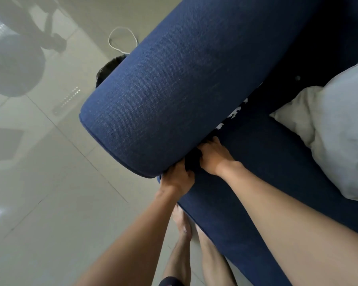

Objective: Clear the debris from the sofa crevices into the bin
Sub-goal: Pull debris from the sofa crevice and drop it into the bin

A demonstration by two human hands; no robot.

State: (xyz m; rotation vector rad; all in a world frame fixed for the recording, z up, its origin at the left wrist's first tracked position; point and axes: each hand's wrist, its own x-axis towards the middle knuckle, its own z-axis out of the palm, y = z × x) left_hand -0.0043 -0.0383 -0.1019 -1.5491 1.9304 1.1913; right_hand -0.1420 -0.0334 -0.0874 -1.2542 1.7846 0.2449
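The blue sofa has a rounded armrest (163, 96) and a seat cushion (267, 162), with a dark crevice between them. Several white scraps of debris (235, 112) lie in the crevice further back. At its front end, my left hand (177, 178) curls its fingers into the gap from the sofa's front corner. Just beyond it, my right hand (214, 156) rests on the cushion with its fingertips pushed into the same gap. The fingertips of both hands are hidden in the dark opening. A black bin (109, 69) shows partly behind the armrest, on the floor.
A white pillow (335, 129) lies on the seat at the right. A white cable loop (122, 38) sits on the glossy tiled floor (50, 193) beyond the armrest. My bare legs (194, 254) stand close against the sofa's front.
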